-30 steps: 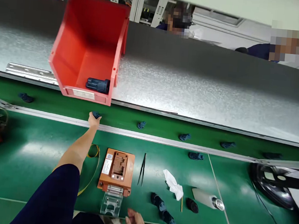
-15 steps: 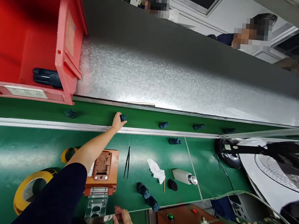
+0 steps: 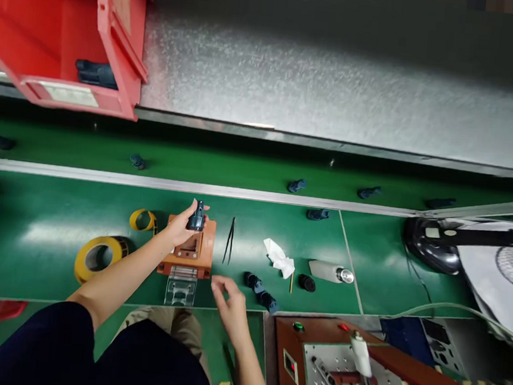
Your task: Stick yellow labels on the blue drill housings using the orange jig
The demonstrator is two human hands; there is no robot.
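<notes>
Closest thing to readable text here is the white paper label (image 3: 70, 93) on the front lip of the red plastic bin (image 3: 120, 55), 11 o'clock from the orange-brown block fixture (image 3: 207, 245), and it's too blurred to make out. Left hand (image 3: 182, 223) is clamped on a dark blue-black ribbed plastic cylinder (image 3: 196, 216), holding it over the fixture's 12 o'clock end. That hand and its forearm block part of the fixture's left side, fyi. Clear plastic hinged flap (image 3: 180, 291) sits folded out at 6. Right hand (image 3: 231, 307) is at 5 o'clock, empty, thumb and fingers loosely apart. Black tweezers (image 3: 229, 241) lie at 3, with a crumpled white tissue (image 3: 279, 258) and a silver-white bottle (image 3: 328, 271) further out that way. Fat yellow tape roll (image 3: 86, 261) is around 9, smaller yellow roll (image 3: 137, 220) near 10. Big red-brown metal machine (image 3: 286, 342) fills the 4 o'clock side.
</notes>
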